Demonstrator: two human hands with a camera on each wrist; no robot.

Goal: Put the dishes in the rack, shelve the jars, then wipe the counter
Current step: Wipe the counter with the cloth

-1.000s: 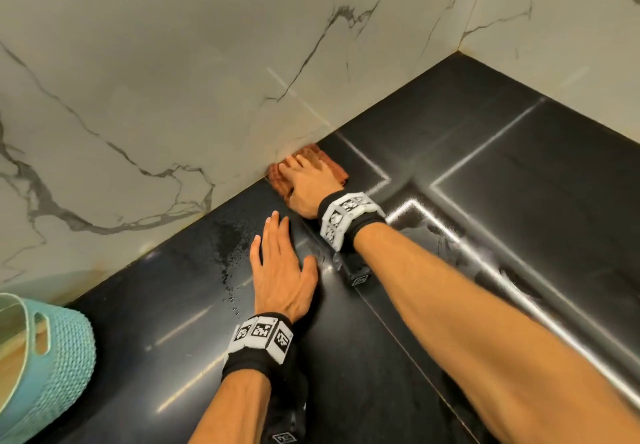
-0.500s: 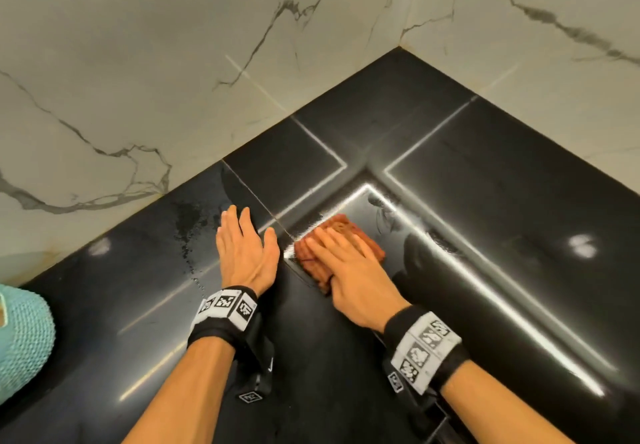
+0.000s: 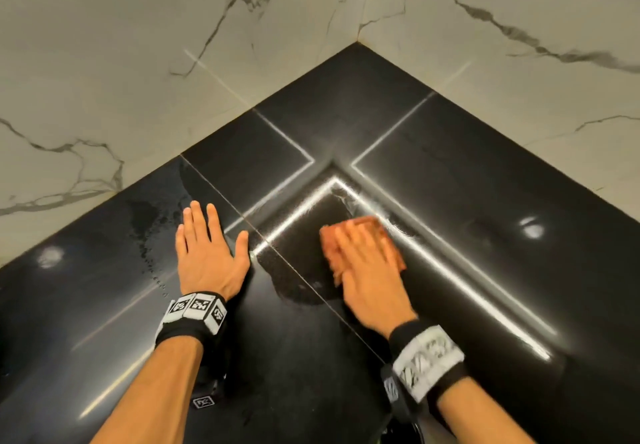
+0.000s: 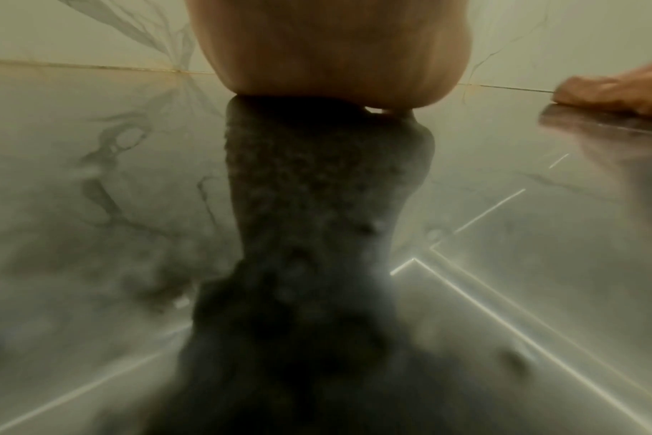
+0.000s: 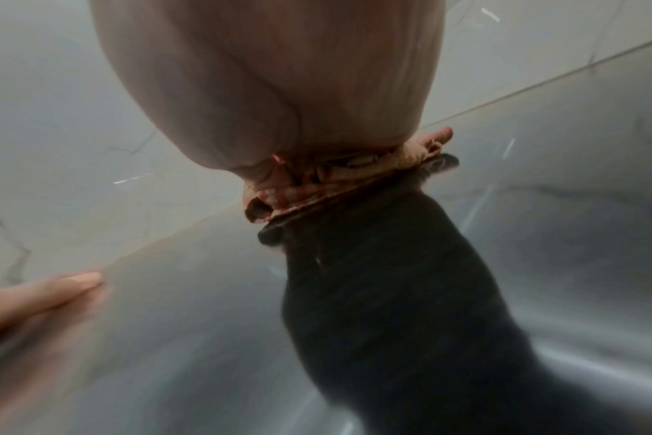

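Note:
A folded orange-brown cloth (image 3: 377, 236) lies on the glossy black counter (image 3: 467, 173) right of centre. My right hand (image 3: 363, 263) presses flat on it, fingers straight, blurred with motion. In the right wrist view the cloth (image 5: 339, 179) bunches under my palm. To the left, my left hand (image 3: 207, 253) rests flat on the counter with fingers spread and nothing in it. The left wrist view shows my left palm (image 4: 328, 50) down on the reflective counter (image 4: 131, 176), and the cloth (image 4: 611, 94) at the far right.
White marble-veined walls (image 3: 138, 45) meet in a corner behind the counter. A wet patch (image 3: 298, 281) and water droplets (image 3: 149, 236) sit on the black surface between and left of my hands. Bright light strips reflect across the counter.
My right hand has slid the cloth from the back wall toward me and then rightward across the counter. The left hand stays flat. The teal basket at the left has left the view.

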